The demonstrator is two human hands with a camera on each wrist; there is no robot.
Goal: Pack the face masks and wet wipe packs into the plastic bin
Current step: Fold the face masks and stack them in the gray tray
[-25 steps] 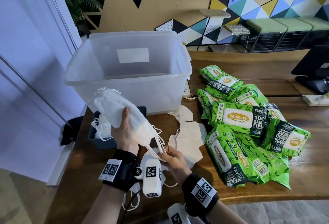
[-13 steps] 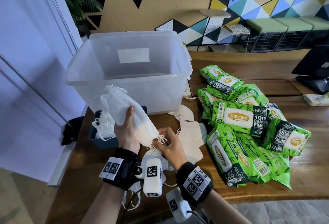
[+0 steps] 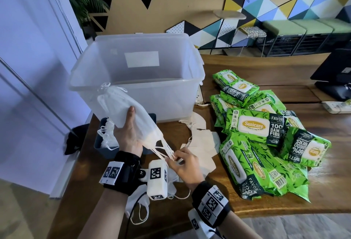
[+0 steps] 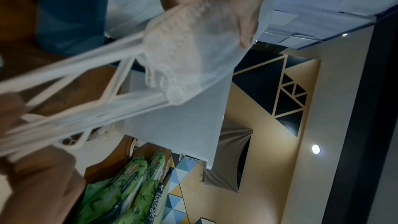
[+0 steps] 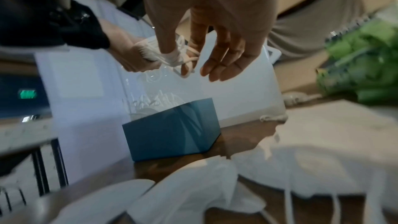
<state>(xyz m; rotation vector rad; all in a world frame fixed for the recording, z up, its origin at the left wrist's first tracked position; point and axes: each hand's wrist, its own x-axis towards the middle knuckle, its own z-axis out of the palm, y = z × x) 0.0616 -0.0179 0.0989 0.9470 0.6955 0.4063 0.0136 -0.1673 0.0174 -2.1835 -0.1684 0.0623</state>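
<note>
My left hand (image 3: 127,134) grips a stack of white face masks (image 3: 125,111) tilted up in front of the clear plastic bin (image 3: 98,64); the same stack (image 4: 193,54) fills the left wrist view. My right hand (image 3: 182,164) pinches the masks' ear loops (image 3: 165,149) and pulls them taut toward me, seen as ear loops (image 5: 178,54) in the right wrist view. More loose masks (image 3: 201,141) lie flat on the wooden table (image 3: 284,202). A heap of green wet wipe packs (image 3: 254,124) sits to the right. The bin looks bare inside.
A small blue box (image 3: 106,143) holding more masks stands by the bin's near left corner. A monitor base (image 3: 334,79) and a white power strip (image 3: 336,105) lie at the far right. The table's left edge drops off beside the bin.
My right hand has drawn back toward me from the stack's lower end, stretching the ear loops. The mask stack in my left hand has shifted slightly right and tilted.
</note>
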